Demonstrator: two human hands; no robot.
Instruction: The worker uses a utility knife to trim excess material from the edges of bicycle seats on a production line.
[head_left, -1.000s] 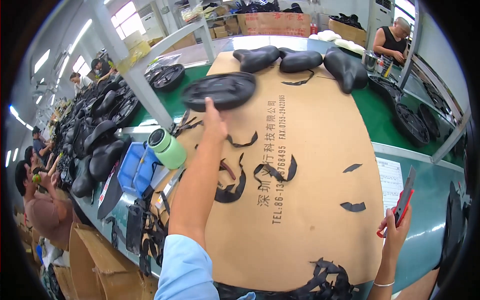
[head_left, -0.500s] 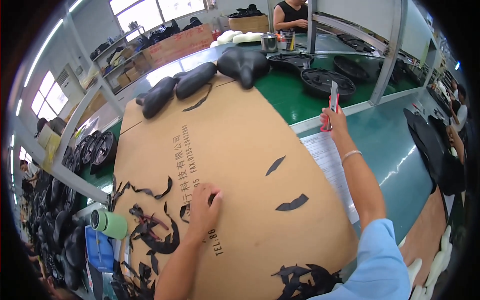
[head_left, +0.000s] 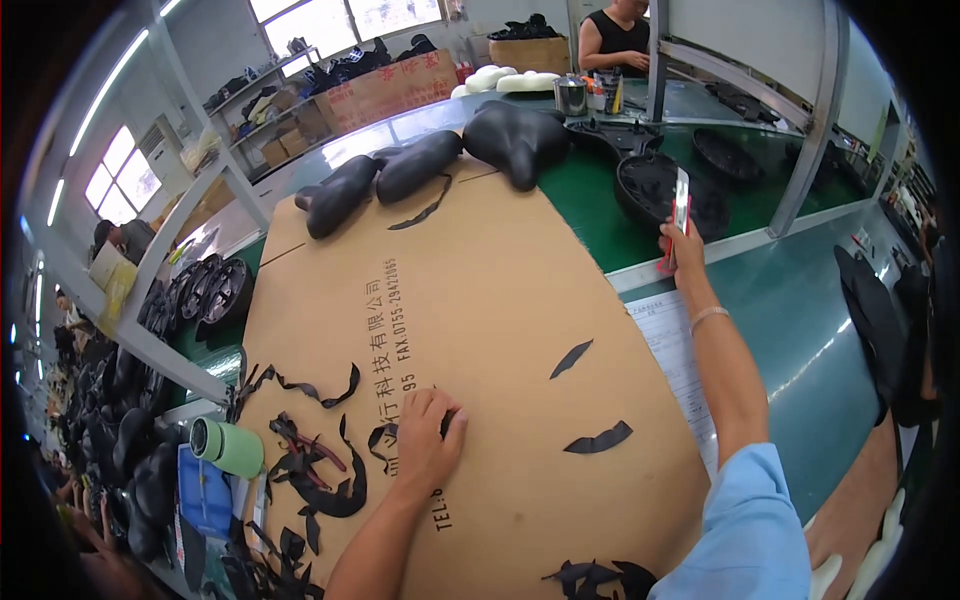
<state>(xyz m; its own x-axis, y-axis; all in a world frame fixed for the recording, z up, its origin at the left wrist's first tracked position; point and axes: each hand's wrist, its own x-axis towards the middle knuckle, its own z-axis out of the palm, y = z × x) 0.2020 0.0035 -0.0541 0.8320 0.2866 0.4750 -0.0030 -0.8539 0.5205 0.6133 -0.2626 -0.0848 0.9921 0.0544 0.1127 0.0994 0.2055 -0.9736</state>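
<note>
My left hand lies palm down on a big brown cardboard sheet, its fingers curled over a thin black scrap. A heap of similar black offcuts lies just left of it. My right hand is stretched out to the far right edge of the cardboard, over the rim of the green belt. It holds a slim red and white tool upright. Two loose black scraps lie between my arms.
Three black saddle-shaped pads sit at the cardboard's far edge. Black round shells lie on the belt. A printed paper sheet lies under my right forearm. A green cylinder and blue box stand left. Another person works behind.
My left hand came back from the far end of the cardboard to the scraps and has curled its fingers. My right hand lifted the tool out toward the belt.
</note>
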